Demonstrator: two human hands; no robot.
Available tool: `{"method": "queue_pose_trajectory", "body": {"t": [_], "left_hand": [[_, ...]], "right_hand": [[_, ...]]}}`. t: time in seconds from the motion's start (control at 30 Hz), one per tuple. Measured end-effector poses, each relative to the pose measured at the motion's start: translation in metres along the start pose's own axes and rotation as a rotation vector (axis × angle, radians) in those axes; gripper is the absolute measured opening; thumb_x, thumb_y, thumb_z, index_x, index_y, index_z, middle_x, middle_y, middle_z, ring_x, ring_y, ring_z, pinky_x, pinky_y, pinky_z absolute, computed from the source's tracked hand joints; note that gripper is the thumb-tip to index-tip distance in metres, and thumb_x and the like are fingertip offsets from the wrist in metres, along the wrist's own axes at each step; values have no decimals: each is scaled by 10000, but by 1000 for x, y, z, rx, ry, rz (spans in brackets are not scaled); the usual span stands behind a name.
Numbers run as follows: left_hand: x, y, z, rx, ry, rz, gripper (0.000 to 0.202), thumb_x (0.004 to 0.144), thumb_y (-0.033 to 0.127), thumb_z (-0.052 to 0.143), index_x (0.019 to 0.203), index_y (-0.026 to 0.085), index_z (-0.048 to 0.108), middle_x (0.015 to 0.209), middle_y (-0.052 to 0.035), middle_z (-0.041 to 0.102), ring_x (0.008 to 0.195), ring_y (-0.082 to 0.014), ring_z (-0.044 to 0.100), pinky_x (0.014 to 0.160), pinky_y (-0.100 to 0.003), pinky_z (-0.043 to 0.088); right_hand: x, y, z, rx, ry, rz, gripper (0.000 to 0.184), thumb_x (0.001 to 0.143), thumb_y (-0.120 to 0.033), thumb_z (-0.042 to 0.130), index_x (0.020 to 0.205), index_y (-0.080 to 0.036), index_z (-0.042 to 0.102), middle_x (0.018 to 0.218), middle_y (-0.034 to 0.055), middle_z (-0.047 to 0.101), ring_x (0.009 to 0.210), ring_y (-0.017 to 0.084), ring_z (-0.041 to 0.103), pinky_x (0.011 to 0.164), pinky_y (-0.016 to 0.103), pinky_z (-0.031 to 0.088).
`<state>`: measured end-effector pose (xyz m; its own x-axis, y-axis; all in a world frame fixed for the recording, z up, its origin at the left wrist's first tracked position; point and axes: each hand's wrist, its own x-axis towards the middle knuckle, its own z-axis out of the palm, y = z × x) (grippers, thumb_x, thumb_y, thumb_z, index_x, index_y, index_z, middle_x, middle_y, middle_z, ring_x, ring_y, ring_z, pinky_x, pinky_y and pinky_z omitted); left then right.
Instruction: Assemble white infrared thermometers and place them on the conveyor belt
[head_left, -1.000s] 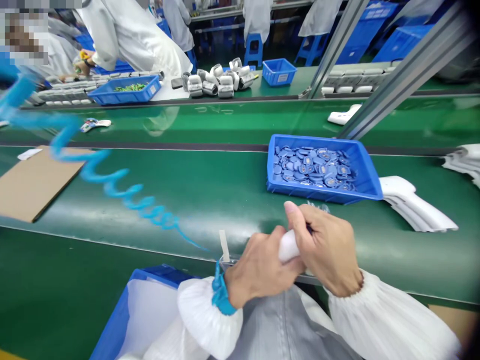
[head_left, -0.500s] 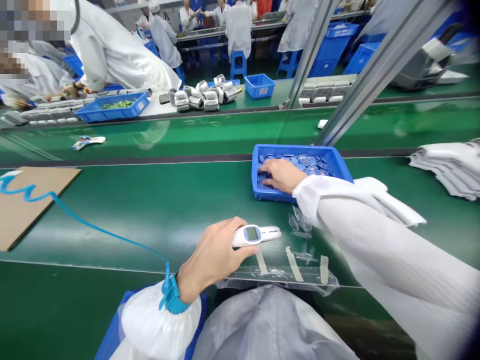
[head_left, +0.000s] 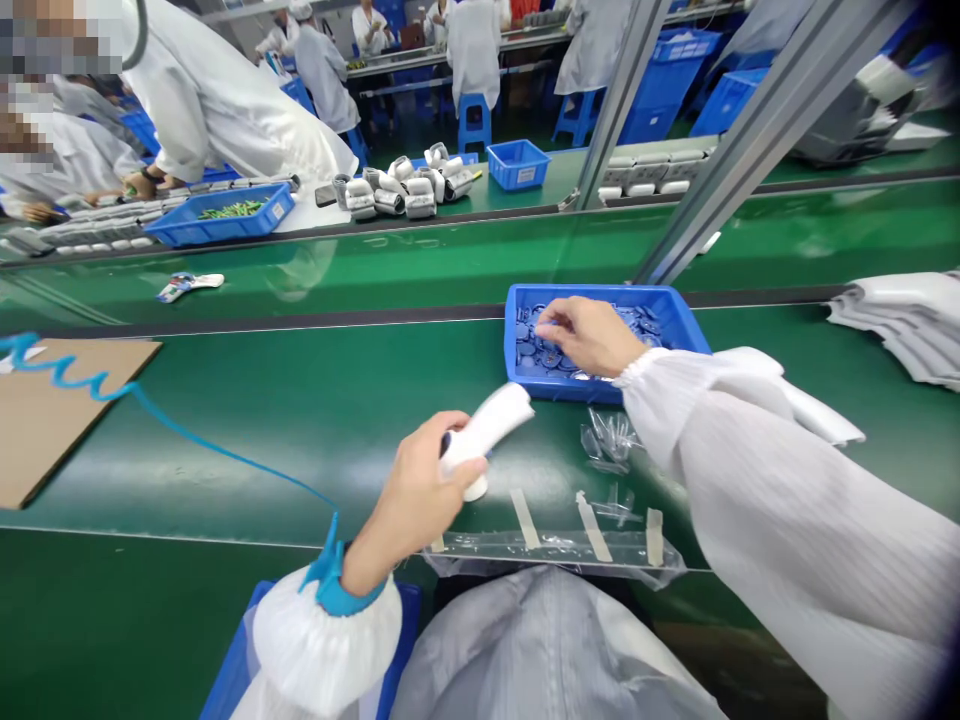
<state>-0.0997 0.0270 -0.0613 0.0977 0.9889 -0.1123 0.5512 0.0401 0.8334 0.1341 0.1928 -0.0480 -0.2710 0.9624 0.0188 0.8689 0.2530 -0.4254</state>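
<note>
My left hand point(head_left: 429, 480) grips a white forehead thermometer point(head_left: 491, 430), its handle pointing up and to the right. The screen that showed earlier is turned out of sight. A blue wrist strap point(head_left: 341, 590) with a coiled cord circles my left wrist. My right hand point(head_left: 592, 335) is over the blue bin point(head_left: 512, 345), thumb and fingertips pinched together; what they hold, if anything, is too small to make out. Many small blue plastic parts point(head_left: 551, 358) lie loose in this bin. Just in front of it are small clear plastic pieces point(head_left: 606, 440).
Tape strips point(head_left: 525, 518) hold a clear plastic bag point(head_left: 555, 545) at the table edge. White sleeves or bags point(head_left: 900, 325) are stacked at right, cardboard point(head_left: 75, 410) at left. Behind runs a green conveyor point(head_left: 420, 265) carrying a thermometer half point(head_left: 191, 285). A metal post point(head_left: 720, 150) rises behind the bin. Co-workers sit beyond.
My left hand has rotated the thermometer, so its screen faces away and its handle tilts up. My right hand has lifted slightly from the blue parts, fingertips now pinched.
</note>
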Motion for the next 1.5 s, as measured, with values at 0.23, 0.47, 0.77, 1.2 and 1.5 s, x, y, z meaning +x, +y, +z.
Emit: {"method": "queue_pose_trajectory", "body": {"t": [0.23,0.47,0.77,1.2,1.5], "left_hand": [[0,-17,16,-740,-20,-226,455,937,563,622,1044,122,644,1018,-99,672,855,-180,602,739,-295,474],[-5,19,19,-174,-105,94,265,999,458,592,1125,225,613,986,-11,663,846,-176,566,771,-321,424],[2,36,25,216,-68,353,196,996,319,632,1159,225,578,1054,-12,670,946,-211,566,839,-365,406],[-2,28,26,164,-91,377,355,1040,359,538,1374,246,499,1222,-66,660,1050,-248,577,917,-398,416],[-1,30,26,186,-121,348,381,1050,409,498,1390,237,498,1245,-80,651,1045,-257,572,909,-385,406]], "right_hand": [[-81,-2,-10,816,41,201,386,770,-414,827,1068,-222,675,907,51,731,765,209,724,760,364,603],[-145,-24,-7,1058,-111,278,471,787,-570,803,1079,-214,705,821,32,703,751,167,673,718,303,560],[-156,-44,-11,1095,-33,196,303,857,-480,763,1056,-253,791,1046,39,751,692,113,637,718,279,580],[-151,-52,-14,945,-36,149,299,881,-462,682,1070,-271,814,667,-2,688,648,153,618,657,293,541],[-152,-53,-14,932,-4,189,312,890,-461,674,1082,-259,812,749,18,737,686,169,659,688,305,572]]}}
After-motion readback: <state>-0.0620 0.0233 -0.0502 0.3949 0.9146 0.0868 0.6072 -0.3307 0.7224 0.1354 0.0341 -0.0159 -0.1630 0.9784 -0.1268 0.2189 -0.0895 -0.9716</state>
